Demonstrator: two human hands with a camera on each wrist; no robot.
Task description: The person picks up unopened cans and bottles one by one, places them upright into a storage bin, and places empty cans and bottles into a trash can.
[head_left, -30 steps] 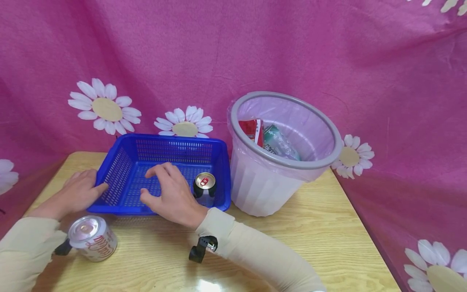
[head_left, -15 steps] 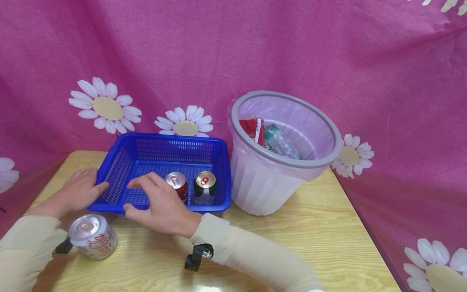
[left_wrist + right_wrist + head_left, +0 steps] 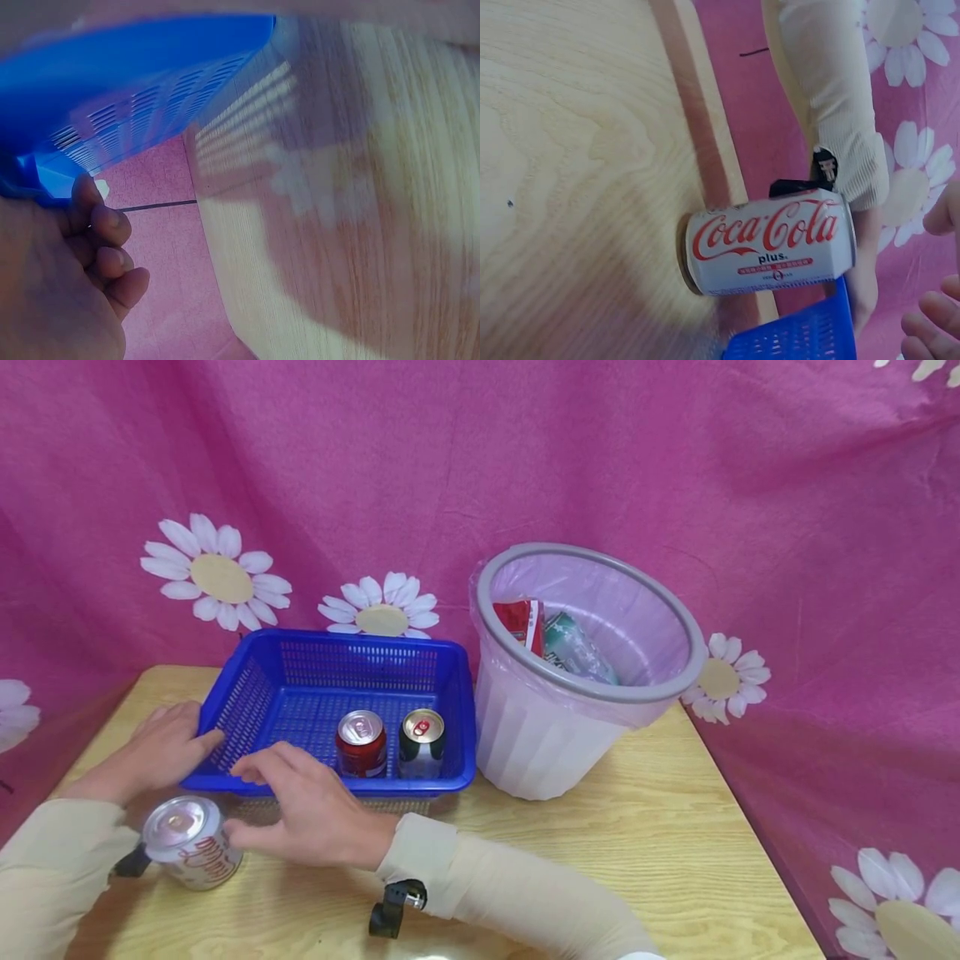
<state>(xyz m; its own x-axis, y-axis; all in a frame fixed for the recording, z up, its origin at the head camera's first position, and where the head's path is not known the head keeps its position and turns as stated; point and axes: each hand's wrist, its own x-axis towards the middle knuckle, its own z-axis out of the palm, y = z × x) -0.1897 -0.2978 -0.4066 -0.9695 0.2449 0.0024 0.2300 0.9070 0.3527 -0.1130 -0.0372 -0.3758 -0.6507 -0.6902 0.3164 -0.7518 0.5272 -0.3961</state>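
Note:
At the near left of the table stands a white Coca-Cola plus can (image 3: 197,852), upright in the head view; the right wrist view shows its red lettering on the can (image 3: 772,244). My right hand (image 3: 315,814) is just right of it, thumb and fingers spread apart, holding nothing. My left hand (image 3: 161,752) grips the left rim of a blue plastic basket (image 3: 360,647), thumb over the edge; the left wrist view shows its bent fingers (image 3: 112,225) at the rim. Inside the basket, a red can (image 3: 362,747) and a dark can with a gold top (image 3: 422,743) stand upright side by side.
Right of the basket stands a pale bin (image 3: 532,743) with a grey rim and clear liner, holding a red packet (image 3: 521,622) and a green-and-clear crumpled wrapper (image 3: 573,647). A pink flowered cloth (image 3: 450,460) hangs behind the wooden table (image 3: 637,868).
My right hand has moved out of the basket, left and toward me, to the white can. The red can in the basket, first hidden behind it, now shows. My left hand stays put.

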